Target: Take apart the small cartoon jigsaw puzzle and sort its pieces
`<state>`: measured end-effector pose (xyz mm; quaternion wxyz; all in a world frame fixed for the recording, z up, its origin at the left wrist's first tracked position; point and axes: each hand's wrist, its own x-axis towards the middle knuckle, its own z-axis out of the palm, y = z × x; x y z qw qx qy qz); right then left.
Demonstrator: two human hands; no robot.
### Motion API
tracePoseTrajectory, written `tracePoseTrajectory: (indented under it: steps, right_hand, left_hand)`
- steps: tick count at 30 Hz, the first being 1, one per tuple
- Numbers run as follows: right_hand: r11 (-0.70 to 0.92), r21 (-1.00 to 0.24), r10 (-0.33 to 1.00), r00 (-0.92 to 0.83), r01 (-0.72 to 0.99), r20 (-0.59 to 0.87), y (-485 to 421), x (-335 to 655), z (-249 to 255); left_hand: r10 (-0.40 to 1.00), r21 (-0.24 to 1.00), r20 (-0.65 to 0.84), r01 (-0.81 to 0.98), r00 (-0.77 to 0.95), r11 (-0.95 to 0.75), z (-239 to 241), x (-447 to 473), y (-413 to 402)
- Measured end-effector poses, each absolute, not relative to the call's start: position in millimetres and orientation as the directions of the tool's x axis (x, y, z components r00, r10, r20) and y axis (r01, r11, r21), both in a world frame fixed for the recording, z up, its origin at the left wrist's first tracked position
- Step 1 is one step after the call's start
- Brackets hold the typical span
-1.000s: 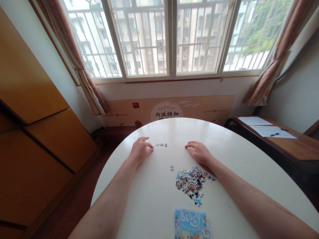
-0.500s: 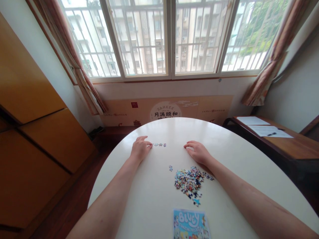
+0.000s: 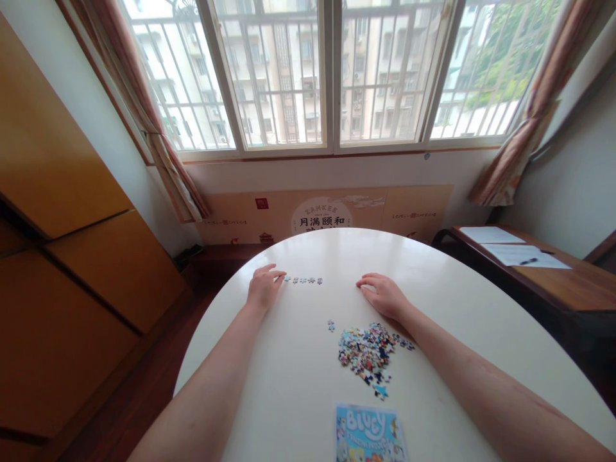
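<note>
My left hand (image 3: 264,287) rests at the left end of a short row of jigsaw pieces (image 3: 303,280) on the white round table (image 3: 289,366). Its fingers are apart, and the tips reach the edge of the leftmost jigsaw piece (image 3: 287,278), which lies flat in view. To the right of the row, my right hand (image 3: 382,295) lies on the tabletop with its fingers loosely stretched and nothing visible in them. Nearer to me, between my forearms, is a heap of mixed jigsaw pieces (image 3: 366,350). A single jigsaw piece (image 3: 331,326) lies just left of the heap.
A blue picture card marked "BLUEY" (image 3: 368,433) lies at the near side of the table. At the right stands a brown side table (image 3: 584,282) with papers (image 3: 524,255) and a pen. Wooden cabinets (image 3: 91,269) are on the left, and a barred window is ahead.
My left hand has moved slightly left, uncovering the leftmost jigsaw piece of the row. My right hand has stayed in place. The view has shifted slightly.
</note>
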<state>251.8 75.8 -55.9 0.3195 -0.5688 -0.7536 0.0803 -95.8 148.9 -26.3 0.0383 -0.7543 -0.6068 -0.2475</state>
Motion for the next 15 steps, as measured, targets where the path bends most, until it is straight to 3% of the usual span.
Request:
tracePoseTrajectory:
  steps: [6,15]
  right_hand:
    - [0.331,-0.488,0.913,-0.143,0.808,0.382,74.3,250.7,-52.9]
    - [0.337,-0.485,0.909,-0.145,0.807,0.39,76.6,252.6,-57.0]
  left_hand:
    - [0.93,0.219,0.335,0.947,0.151,-0.233,-32.3,-97.1,153.5]
    - [0.933,0.232,0.332,0.947,0.136,-0.221,-27.2,-95.4,146.6]
